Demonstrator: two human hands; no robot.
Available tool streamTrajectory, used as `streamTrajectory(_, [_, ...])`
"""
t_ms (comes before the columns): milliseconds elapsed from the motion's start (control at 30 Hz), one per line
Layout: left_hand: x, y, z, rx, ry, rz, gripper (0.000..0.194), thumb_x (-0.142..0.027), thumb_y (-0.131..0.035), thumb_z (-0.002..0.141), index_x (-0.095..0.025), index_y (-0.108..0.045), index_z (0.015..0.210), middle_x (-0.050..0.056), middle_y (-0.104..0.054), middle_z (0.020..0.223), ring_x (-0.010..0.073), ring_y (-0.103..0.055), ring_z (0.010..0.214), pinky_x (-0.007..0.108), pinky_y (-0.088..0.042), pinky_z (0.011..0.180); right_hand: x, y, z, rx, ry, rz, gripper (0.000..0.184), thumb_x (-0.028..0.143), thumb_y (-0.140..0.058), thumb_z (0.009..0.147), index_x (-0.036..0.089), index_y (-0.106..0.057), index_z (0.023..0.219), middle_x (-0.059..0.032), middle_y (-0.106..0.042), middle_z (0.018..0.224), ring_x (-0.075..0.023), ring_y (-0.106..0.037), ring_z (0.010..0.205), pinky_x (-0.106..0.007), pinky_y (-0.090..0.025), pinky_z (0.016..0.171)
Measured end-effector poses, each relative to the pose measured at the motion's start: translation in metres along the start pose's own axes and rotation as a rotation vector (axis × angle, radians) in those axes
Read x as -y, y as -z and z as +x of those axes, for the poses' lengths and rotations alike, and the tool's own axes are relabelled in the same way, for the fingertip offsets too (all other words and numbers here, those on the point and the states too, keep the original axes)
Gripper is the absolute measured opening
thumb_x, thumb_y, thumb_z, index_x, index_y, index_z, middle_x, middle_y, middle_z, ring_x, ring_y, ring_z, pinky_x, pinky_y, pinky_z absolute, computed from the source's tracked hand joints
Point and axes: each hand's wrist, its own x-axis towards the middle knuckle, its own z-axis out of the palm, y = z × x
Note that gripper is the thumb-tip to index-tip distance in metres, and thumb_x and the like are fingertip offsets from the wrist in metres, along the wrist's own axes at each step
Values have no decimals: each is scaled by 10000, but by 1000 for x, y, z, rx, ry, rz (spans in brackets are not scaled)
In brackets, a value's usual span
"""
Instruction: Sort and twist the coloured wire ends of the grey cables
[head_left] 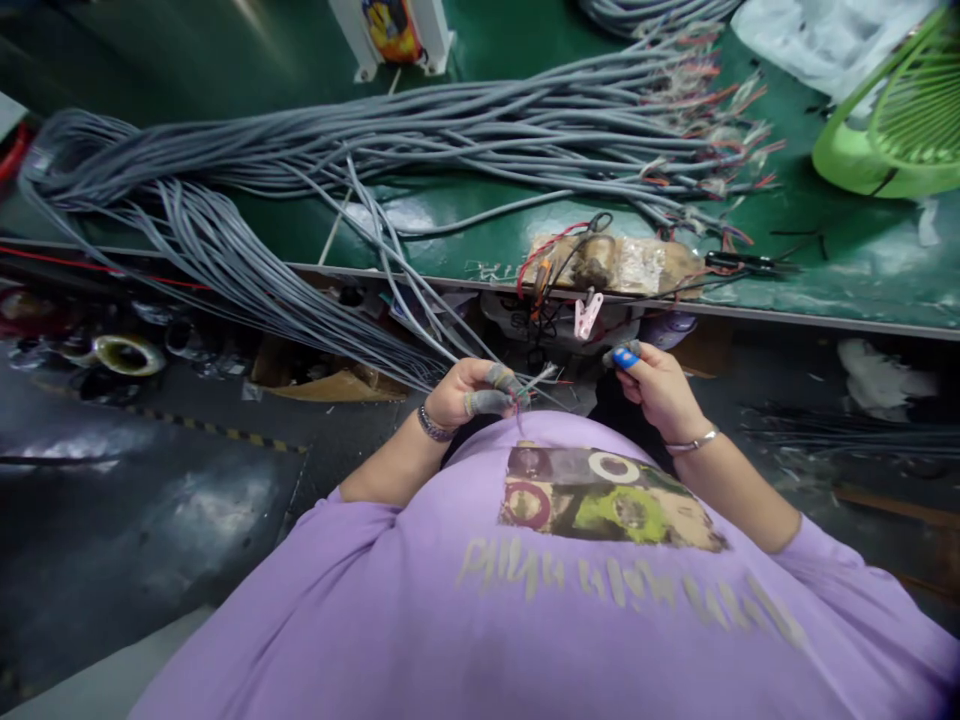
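Observation:
My left hand, with grey covers on its fingers, is closed around the end of a grey cable just in front of my body. Thin coloured wires fan out past its fingertips. Off to the right, my right hand has its thumb and fingers pressed together; a blue wrap and grey covers are on them. Whatever that pinch may contain is hidden. Many grey cables run from the bench bundle over the edge toward my left hand.
A green bench spans the view ahead. On it lie a taped block with red and black leads, a pink clip hanging at the edge, a black tool and a green fan. Cardboard sits below.

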Motion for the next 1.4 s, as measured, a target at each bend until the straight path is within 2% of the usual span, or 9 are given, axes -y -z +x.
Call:
streamTrajectory(100, [5, -3, 9, -127, -88, 119, 297, -397, -843, 697, -142, -777, 834, 43, -699, 663, 103, -615, 529, 198, -500, 509, 0, 1, 2, -20, -31, 47, 531, 627, -827, 605, 181, -552, 688, 70, -423, 515, -19, -212, 395, -183, -106, 365])
streamTrajectory(233, [8, -18, 29, -253, -228, 346, 262, -380, -802, 758, -159, -780, 898, 49, -737, 773, 115, -658, 658, 218, -541, 634, 17, -19, 11, 104, -47, 121, 610, 765, -722, 641, 198, -503, 691, 71, -413, 498, -15, -141, 378, -190, -68, 355])
streamTrajectory(367, [7, -31, 48, -297, -303, 492, 282, -410, -768, 785, -145, -773, 882, 65, -756, 815, 141, -686, 728, 252, -568, 709, 31, -40, 28, 207, -45, 177, 637, 840, -568, 721, 211, -471, 686, 87, -327, 458, -29, -116, 367, -197, -54, 345])
streamTrajectory(533, [12, -32, 59, -328, -315, 520, 309, -426, -755, 795, -130, -756, 885, 68, -757, 807, 137, -682, 715, 254, -565, 706, 34, -50, 39, 213, -43, 246, 592, 761, -665, 720, 193, -499, 700, 87, -352, 481, -26, -165, 385, -179, -83, 345])
streamTrajectory(700, [17, -31, 62, -323, -314, 558, 299, -417, -745, 800, -129, -751, 883, 66, -759, 822, 137, -681, 722, 249, -557, 701, 38, -53, 38, 213, -116, 372, 562, 703, -711, 728, 179, -512, 696, 73, -426, 524, -14, -189, 390, -171, -103, 334])
streamTrajectory(1000, [23, -33, 64, -308, -292, 604, 277, -402, -762, 780, -132, -743, 839, 55, -746, 783, 134, -663, 692, 239, -539, 674, 40, -62, 39, 84, -144, 412, 543, 674, -745, 713, 179, -527, 678, 72, -435, 478, -22, -254, 369, -181, -160, 332])
streamTrajectory(1233, [20, -33, 61, -258, -291, 590, 293, -425, -754, 785, -135, -742, 819, 55, -736, 769, 134, -654, 681, 239, -535, 656, 31, -60, 34, 128, -138, 426, 604, 786, -626, 729, 198, -491, 697, 26, -580, 603, -29, -284, 375, -173, -140, 331])
streamTrajectory(1400, [13, -34, 40, -154, -311, 607, 271, -407, -759, 793, -141, -752, 843, 59, -732, 747, 127, -648, 636, 230, -523, 616, 24, -50, 30, 200, -161, 456, 632, 820, -581, 730, 198, -472, 704, 24, -583, 622, -33, -282, 387, -155, -121, 333])
